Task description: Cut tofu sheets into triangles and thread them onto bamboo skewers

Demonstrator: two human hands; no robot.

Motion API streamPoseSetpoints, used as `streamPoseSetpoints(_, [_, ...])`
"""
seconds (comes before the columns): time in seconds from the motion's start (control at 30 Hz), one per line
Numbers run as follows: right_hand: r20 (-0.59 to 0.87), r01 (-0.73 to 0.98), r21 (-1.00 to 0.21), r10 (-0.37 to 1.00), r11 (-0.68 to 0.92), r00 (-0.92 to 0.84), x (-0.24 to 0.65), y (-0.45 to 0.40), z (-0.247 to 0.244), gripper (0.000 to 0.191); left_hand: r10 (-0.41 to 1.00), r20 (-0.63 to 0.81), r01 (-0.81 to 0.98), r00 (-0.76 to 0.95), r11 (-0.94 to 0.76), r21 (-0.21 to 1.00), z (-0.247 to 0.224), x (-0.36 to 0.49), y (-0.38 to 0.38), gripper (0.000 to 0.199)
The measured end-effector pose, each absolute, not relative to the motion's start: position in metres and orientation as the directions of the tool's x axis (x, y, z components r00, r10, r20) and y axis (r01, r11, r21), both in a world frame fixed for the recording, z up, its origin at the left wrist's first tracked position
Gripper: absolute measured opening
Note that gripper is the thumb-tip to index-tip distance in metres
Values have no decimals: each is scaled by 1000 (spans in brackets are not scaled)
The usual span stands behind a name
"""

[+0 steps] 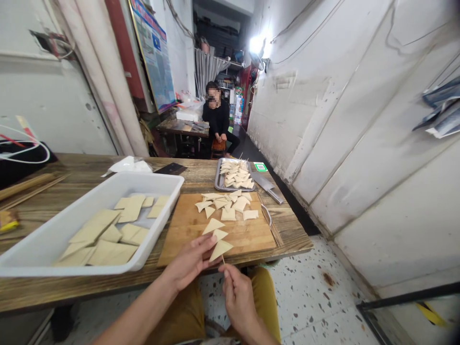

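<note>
My right hand (239, 302) pinches the lower end of a thin bamboo skewer (223, 259) just below the wooden cutting board's front edge. Two pale triangular tofu slices (220, 250) sit on the skewer's upper part, though the threading is hard to see. My left hand (190, 261) grips these slices from the left, its fingertips against them. Several more triangles (228, 214) lie heaped on the cutting board (247, 237). A white plastic tray (108, 184) to my left holds larger tofu pieces (111, 251).
A steel tray (217, 179) of stacked triangles and a cleaver (266, 187) lie beyond the board, with loose skewers (271, 227) at its right. Long sticks (25, 191) lie at the table's left. A seated person (217, 120) in dark clothes is farther back. A white wall runs along the right.
</note>
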State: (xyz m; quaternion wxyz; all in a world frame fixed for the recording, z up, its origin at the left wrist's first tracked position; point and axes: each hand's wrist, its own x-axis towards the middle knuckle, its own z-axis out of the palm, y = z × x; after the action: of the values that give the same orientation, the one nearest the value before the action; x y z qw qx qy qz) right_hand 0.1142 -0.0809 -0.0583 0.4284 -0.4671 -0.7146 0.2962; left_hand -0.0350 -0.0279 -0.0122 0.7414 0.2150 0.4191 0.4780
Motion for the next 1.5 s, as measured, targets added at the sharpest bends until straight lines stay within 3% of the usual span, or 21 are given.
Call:
streamPoseSetpoints(0.3, [347,399,-829,920,392,-184,113,-81,-60,33,848,-517,-580,112,478,659,-21,-13,-37,9])
streamPoseSetpoints(0.73, [326,427,-832,935,355,-142,114,-80,-62,30,820,-561,-545,114,524,655,-24,-2,-39,10])
streamPoseSetpoints(0.87, [343,420,-832,931,362,-123,116,-79,-60,31,830,-534,-524,158,529,667,-28,0,-40,14])
streamPoseSetpoints(1.03, [319,392,-848,935,355,-157,118,-81,-62,28,899,-424,-555,106,407,725,-21,-7,-33,23])
streamPoseSetpoints(1.23, [300,381,-852,931,359,-207,117,-86,-67,27,879,-475,-577,-36,370,728,-11,-8,-22,9])
streamPoseSetpoints(1.5, [296,373,-862,939,343,-177,118,-84,-60,28,889,-455,-537,57,412,736,-16,-3,-29,20])
